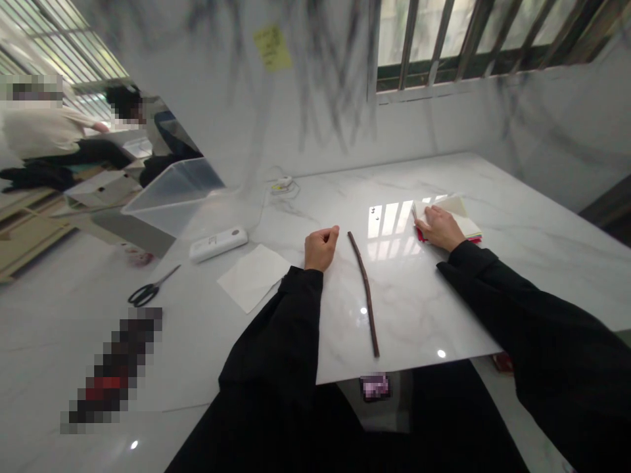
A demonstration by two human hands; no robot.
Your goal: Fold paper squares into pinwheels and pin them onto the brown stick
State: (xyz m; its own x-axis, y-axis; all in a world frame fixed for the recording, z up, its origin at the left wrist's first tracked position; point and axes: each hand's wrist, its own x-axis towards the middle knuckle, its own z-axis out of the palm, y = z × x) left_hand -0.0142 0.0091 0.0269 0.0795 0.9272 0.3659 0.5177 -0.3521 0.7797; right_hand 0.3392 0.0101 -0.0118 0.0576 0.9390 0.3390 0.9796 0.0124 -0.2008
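I see my left hand curled into a loose, empty fist on the desk, the thin stick lying just at its 3 o'clock. My right hand reaches out flat, fingers spread, pressing the paper stack at the stick's 2 o'clock.

The table was a glossy white marble-patterned slab. On it lay a thin dark stick, a stack of coloured paper, a white paper sheet, scissors, a white oblong device, possibly a remote, and a clear plastic bin.
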